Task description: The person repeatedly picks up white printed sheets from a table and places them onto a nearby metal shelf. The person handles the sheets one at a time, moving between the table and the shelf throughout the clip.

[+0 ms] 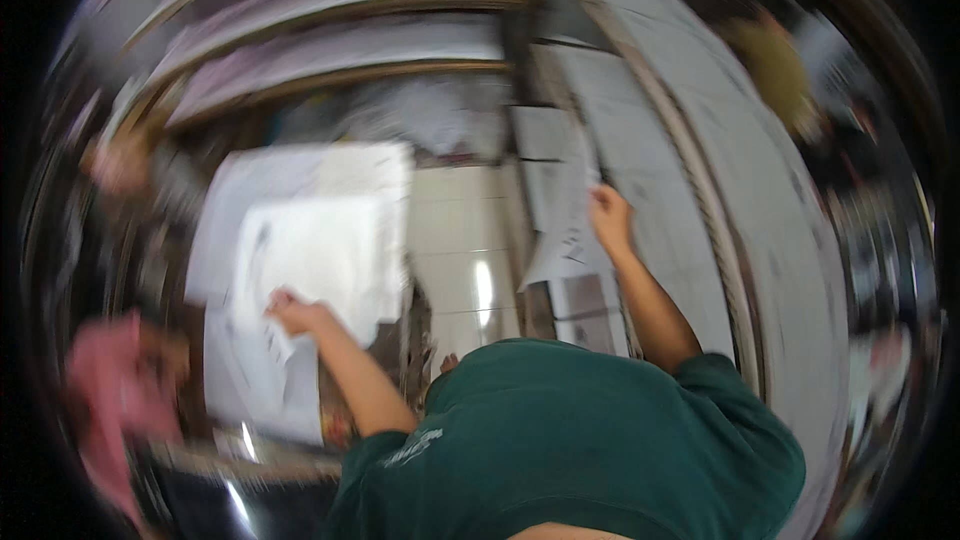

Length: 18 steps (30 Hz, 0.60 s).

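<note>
My right hand [610, 215] is closed in a pinch on the edge of a white sheet of paper [567, 230] with dark marks near its lower corner. That sheet stands tilted over the paper-covered rack on my right. On the left my left hand [293, 312] has its fingers closed on a white paper sheet [285, 365], which hangs down beneath it with some dark marks. Under and beyond that hand lies a stack of large white sheets [320, 230]. Motion blur smears the fingertips and the sheet edges.
Racks with pale sheets [350, 40] line the far side, and long sloping boards [700, 160] run along the right. Pale tiled floor [455, 240] shows between. A person in pink [120, 390] is at the left edge; another in an olive top [770, 65] stands far right.
</note>
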Each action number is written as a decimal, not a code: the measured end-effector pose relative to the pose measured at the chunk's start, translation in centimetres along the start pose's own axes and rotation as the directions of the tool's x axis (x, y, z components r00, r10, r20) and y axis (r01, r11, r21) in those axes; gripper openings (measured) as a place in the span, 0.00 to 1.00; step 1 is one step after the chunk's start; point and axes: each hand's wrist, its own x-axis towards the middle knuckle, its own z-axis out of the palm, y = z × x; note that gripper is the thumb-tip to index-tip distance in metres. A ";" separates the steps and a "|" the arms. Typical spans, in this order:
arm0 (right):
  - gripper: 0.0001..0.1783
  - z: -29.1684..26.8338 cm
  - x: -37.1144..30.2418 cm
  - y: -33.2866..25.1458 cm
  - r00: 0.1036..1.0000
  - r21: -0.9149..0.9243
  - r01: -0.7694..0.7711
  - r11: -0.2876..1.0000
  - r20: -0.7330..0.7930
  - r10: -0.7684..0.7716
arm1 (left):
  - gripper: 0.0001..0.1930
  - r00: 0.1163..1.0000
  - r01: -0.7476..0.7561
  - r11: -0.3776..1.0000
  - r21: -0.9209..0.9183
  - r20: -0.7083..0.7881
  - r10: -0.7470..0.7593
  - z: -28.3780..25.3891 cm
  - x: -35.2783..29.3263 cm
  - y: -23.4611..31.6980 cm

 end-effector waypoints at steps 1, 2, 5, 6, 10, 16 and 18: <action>0.15 -1.6 0.1 -1.7 0.994 -0.056 0.075 0.996 -0.069 -0.079 | 0.11 0.997 -0.028 0.998 0.055 0.077 0.024 2.0 0.1 -1.0; 0.19 -3.9 -0.4 -5.5 0.996 -0.075 -0.069 0.995 -0.059 0.065 | 0.14 0.982 -0.069 0.995 0.073 0.179 0.055 4.4 -2.9 -0.4; 0.21 -13.0 -3.7 -13.2 0.978 -0.199 -0.179 0.963 -0.138 0.153 | 0.27 0.935 -0.049 0.992 0.113 0.356 0.006 9.6 -10.1 0.6; 0.22 -16.1 -5.0 -15.1 0.973 -0.250 -0.200 0.947 -0.166 0.162 | 0.26 0.911 -0.024 0.993 0.119 0.412 -0.028 10.8 -12.9 0.2; 0.25 -27.6 -8.7 -19.5 0.961 -0.236 -0.243 0.941 -0.193 0.199 | 0.24 0.804 0.046 0.985 0.168 0.579 -0.136 13.0 -20.8 -3.7; 0.20 -45.8 -15.5 -28.4 0.867 -0.464 -0.434 0.772 -0.447 0.219 | 0.21 0.714 0.030 0.982 0.184 0.684 -0.150 11.6 -27.8 -5.0; 0.18 -51.4 -18.9 -29.9 0.827 -0.525 -0.504 0.686 -0.523 0.208 | 0.21 0.655 0.032 0.981 0.192 0.737 -0.166 10.1 -29.4 -3.8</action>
